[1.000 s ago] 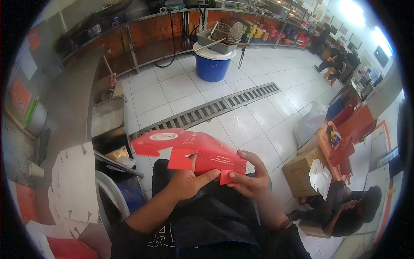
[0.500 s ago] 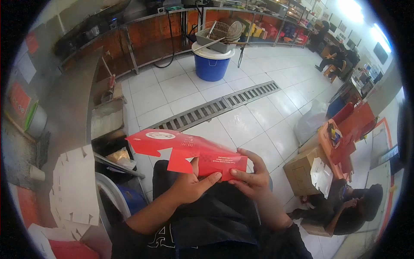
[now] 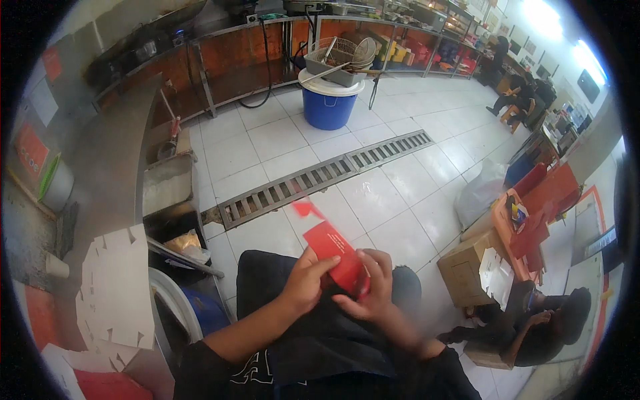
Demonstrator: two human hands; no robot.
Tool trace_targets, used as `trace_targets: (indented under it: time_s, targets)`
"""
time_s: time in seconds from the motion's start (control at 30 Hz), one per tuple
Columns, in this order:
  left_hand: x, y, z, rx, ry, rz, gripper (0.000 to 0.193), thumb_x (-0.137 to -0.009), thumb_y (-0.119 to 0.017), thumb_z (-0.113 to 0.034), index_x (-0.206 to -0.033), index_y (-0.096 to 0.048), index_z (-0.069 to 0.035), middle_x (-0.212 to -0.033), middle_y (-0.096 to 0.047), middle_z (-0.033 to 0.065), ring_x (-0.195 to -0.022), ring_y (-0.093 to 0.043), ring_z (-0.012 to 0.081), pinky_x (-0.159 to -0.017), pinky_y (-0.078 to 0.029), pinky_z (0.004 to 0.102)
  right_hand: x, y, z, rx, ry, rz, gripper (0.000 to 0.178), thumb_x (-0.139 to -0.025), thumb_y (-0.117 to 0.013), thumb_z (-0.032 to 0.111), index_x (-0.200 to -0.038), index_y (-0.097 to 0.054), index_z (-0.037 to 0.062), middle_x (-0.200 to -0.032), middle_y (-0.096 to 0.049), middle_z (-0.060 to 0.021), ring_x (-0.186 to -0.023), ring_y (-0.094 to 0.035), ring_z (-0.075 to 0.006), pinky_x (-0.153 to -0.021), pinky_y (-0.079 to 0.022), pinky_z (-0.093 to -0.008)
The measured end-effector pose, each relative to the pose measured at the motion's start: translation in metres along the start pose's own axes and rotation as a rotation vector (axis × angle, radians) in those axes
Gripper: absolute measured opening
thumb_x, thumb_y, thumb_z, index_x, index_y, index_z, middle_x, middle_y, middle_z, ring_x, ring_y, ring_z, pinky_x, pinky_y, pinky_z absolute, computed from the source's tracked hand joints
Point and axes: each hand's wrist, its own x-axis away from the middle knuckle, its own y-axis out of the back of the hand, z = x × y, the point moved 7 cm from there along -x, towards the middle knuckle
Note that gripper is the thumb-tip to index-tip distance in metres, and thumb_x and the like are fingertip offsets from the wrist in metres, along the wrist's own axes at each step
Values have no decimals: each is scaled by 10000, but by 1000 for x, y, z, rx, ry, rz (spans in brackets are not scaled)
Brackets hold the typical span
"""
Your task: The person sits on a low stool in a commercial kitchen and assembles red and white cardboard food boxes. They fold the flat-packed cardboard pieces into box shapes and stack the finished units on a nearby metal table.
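Observation:
A partly folded red cardboard box (image 3: 328,245) with pale printing is held up over my lap, one narrow flap pointing away from me. My left hand (image 3: 301,285) grips its left side, the thumb pressed on the printed face and the other fingers hidden behind. At the near right end, my right hand (image 3: 375,285) curls its fingers around the edge, its thumb lower down and slightly apart from the card. The far flap is blurred.
Flat white cardboard blanks (image 3: 117,293) stand at my left. A blue tub (image 3: 328,110) carrying baskets stands ahead, beyond a floor drain grate (image 3: 327,175). At right are a brown carton (image 3: 470,270), an orange crate (image 3: 517,230) and a seated person (image 3: 533,327).
The red box has turned from lying crosswise to pointing away from me, and its visible face is now narrower. My right hand has shifted slightly left and lower, its fingers bent differently.

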Motion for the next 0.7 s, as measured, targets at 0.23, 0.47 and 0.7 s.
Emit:
trace_targets:
  time_s: [0.23, 0.47, 0.7]
  targets:
    - [8, -17, -27, -736, 80, 364, 626, -900, -558, -46, -1507, -404, -44, -1215, -644, 96, -1072, -644, 173, -931, -527, 340, -30, 13, -31, -158, -307, 27, 401, -990, -632, 102, -1382, -611, 18, -837, -699, -114, -711, -666, -199, -647, -508, -306]
    - [5, -13, -39, -1248, 79, 376, 609, -896, -632, -267, -1442, -465, -56, -1193, -679, 273, -1050, -686, 402, -918, -534, 418, -26, 13, -66, 177, -669, 354, 338, -1027, -627, 316, -1273, -669, 87, -819, -710, -137, -717, -706, -287, -683, -534, -383]
    - [11, -10, -77, -1447, -406, -195, 633, -803, -852, -293, -1301, -539, -61, -1108, -634, 163, -1024, -620, 312, -907, -475, 435, -27, 27, -65, -30, -610, 45, 209, -1052, -605, 217, -1159, -671, 50, -925, -749, -95, -730, -696, -189, -688, -542, -325]
